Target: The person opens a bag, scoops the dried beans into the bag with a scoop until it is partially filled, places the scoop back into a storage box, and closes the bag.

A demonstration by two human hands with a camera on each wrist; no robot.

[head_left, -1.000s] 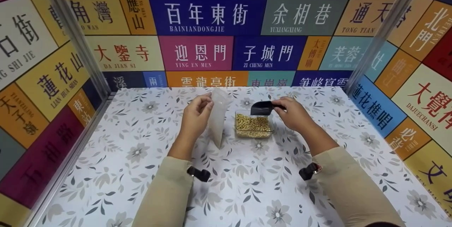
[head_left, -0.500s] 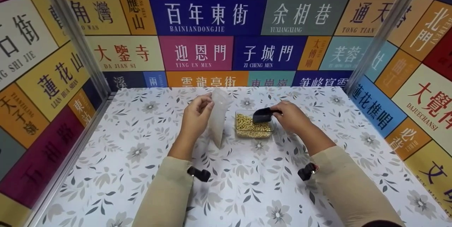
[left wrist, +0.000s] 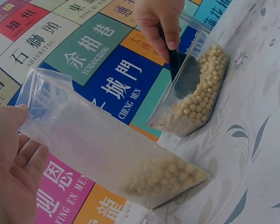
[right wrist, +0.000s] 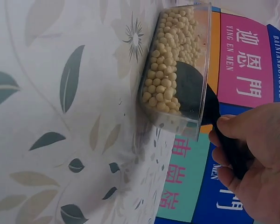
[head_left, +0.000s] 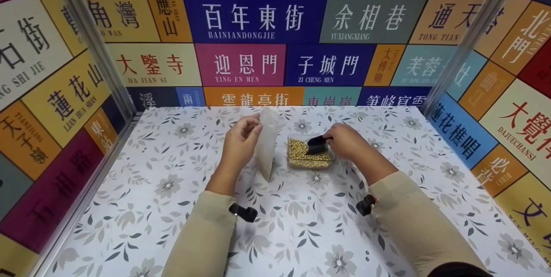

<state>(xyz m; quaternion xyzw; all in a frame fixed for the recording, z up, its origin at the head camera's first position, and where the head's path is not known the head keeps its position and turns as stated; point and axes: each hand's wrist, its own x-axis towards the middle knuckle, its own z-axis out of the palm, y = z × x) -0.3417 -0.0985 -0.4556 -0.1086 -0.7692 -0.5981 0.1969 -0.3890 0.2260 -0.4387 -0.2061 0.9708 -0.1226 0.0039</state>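
My left hand point(head_left: 241, 141) pinches the top edge of a translucent zip-top bag point(head_left: 267, 143), which stands upright on the table. In the left wrist view, soybeans point(left wrist: 161, 177) fill the bottom of that bag. To its right sits a clear rectangular container point(head_left: 311, 166) of soybeans point(head_left: 298, 150). My right hand point(head_left: 346, 141) grips the handle of a black scoop point(head_left: 317, 144) at the container's right side. The scoop's blade is tilted down into the beans, as the right wrist view shows its front edge point(right wrist: 189, 86) among them.
A white floral cloth point(head_left: 284, 225) covers the table. Behind it rises a wall of colourful signs point(head_left: 258, 14), with side panels left and right. Clear posts point(head_left: 456, 40) stand at the back corners. A small black camera is strapped at each wrist.
My right hand has lowered the scoop from above the container down into the soybeans, and its handle is now steeper. The left hand and the bag have stayed in place.
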